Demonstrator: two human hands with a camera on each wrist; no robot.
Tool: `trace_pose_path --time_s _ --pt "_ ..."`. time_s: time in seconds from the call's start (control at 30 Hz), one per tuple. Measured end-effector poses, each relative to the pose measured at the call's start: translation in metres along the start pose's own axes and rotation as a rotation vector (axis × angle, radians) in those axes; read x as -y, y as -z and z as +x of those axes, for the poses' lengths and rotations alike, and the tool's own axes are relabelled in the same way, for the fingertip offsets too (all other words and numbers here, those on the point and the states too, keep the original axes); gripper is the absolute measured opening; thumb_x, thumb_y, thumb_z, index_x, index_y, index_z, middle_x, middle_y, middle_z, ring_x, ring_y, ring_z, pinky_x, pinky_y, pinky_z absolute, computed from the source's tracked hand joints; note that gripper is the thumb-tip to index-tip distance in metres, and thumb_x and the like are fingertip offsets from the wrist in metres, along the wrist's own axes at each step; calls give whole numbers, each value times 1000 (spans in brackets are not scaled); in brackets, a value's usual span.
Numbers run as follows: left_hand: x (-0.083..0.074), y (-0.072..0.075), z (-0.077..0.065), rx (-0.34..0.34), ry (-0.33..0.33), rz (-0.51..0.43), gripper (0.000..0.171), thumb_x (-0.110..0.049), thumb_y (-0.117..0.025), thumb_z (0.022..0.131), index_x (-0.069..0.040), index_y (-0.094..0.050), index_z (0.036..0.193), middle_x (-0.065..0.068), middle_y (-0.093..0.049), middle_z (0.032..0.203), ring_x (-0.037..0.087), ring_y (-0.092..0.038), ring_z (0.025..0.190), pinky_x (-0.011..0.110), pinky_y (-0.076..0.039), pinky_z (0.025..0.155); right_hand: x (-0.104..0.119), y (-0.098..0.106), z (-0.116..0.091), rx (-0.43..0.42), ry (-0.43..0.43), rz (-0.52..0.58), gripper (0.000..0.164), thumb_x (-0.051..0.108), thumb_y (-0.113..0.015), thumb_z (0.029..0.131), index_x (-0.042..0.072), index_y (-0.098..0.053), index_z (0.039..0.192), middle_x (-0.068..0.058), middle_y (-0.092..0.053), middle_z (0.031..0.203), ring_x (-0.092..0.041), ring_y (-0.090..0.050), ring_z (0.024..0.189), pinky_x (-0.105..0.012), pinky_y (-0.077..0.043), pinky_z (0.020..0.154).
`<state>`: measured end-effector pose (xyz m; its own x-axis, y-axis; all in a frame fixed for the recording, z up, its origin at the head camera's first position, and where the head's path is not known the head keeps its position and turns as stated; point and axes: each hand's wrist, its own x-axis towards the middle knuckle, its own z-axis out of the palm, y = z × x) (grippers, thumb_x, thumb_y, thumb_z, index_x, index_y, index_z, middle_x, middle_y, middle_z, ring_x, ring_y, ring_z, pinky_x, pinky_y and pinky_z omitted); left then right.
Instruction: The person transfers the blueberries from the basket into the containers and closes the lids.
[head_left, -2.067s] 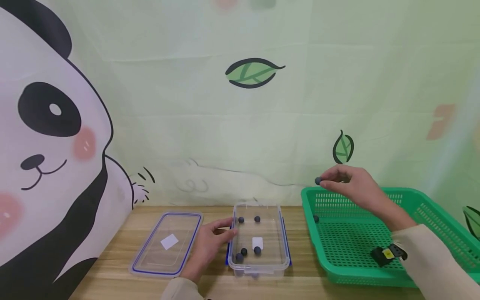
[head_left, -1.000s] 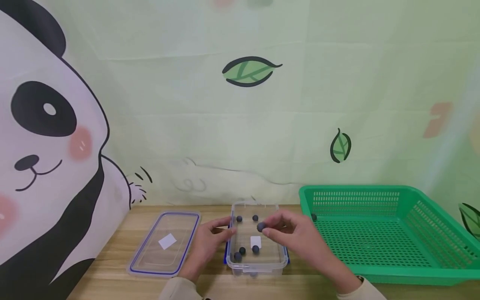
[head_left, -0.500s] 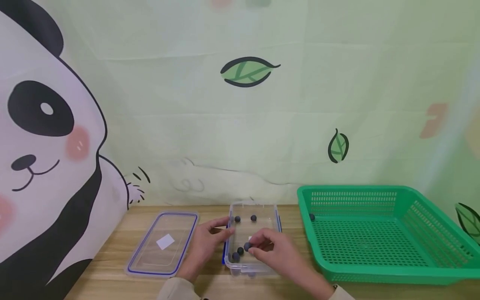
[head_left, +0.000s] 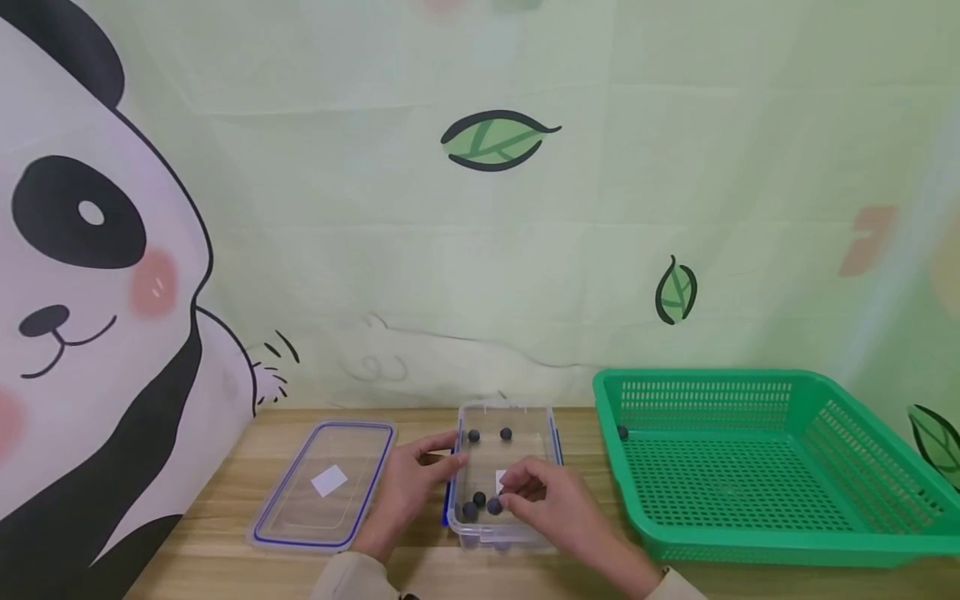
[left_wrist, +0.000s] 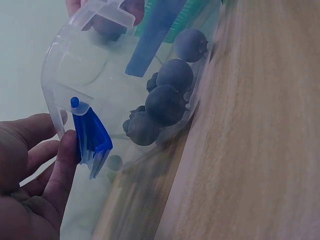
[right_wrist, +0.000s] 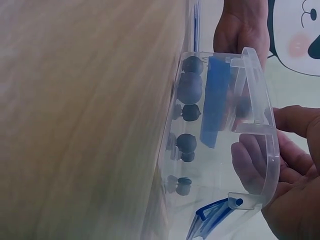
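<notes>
Blueberries (head_left: 469, 511) lie in a clear plastic food container (head_left: 517, 528) with blue side clips. My left hand (head_left: 408, 487) grips the container's left wall, its thumb over the rim and its other fingers outside. Over the front right part, my right hand (head_left: 551, 504) hangs with thumb and fingers apart. Just under its fingertips is a loose blueberry (head_left: 494, 505), blurred inside the container in the right wrist view. The left wrist view shows several blueberries (left_wrist: 165, 105) on the container floor through the wall.
The container's lid (head_left: 360, 475), edged with a blue seal, lies flat to the left. A green plastic basket (head_left: 637, 500) stands at the right with one blueberry (head_left: 623, 433) by its left wall. A panda-printed cloth (head_left: 337, 250) hangs behind the table (head_left: 427, 575).
My right hand has carried a blueberry from above the basket, leftward and down into the container, and let it go. My left hand has stayed at the container's left wall.
</notes>
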<state>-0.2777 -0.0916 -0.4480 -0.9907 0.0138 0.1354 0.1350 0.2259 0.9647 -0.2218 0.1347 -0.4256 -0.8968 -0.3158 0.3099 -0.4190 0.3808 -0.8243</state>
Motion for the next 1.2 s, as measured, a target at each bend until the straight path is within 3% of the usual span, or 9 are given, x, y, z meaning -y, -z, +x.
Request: trace_pose_path --time_s 0.4,0.6,0.93,1.2 --pt "-2 0 -1 14 19 25 40 -15 -85 92 -4 -75 129 17 -76 119 22 -74 89 34 -62 81 1 2 -1 1 -24 9 13 6 -81 94 3 -73 103 4 -74 93 -12 -69 85 -25 -59 77" --pt "-1 -1 -1 8 8 -4 40 -12 -86 91 -2 -75 128 19 -74 121 24 -75 89 34 -62 81 14 9 -2 -4 -29 42 12 8 -79 96 5 -73 105 2 -74 97 -16 -70 90 -26 -59 80" --pt "-1 3 -3 -4 11 -6 38 -9 -84 93 0 -74 129 18 -74 122 24 -76 89 35 -63 81 42 44 -2 -111 -9 61 14 12 -79 97 6 -75 109 -2 -76 102 -18 -73 93 -28 -61 82" --pt "0 2 -1 20 1 -11 39 -9 -84 92 0 -74 130 19 -73 124 26 -76 90 35 -63 81 51 94 -5 -244 17 20 19 18 -80 98 6 -75 112 -4 -77 107 -18 -73 98 -27 -60 86"
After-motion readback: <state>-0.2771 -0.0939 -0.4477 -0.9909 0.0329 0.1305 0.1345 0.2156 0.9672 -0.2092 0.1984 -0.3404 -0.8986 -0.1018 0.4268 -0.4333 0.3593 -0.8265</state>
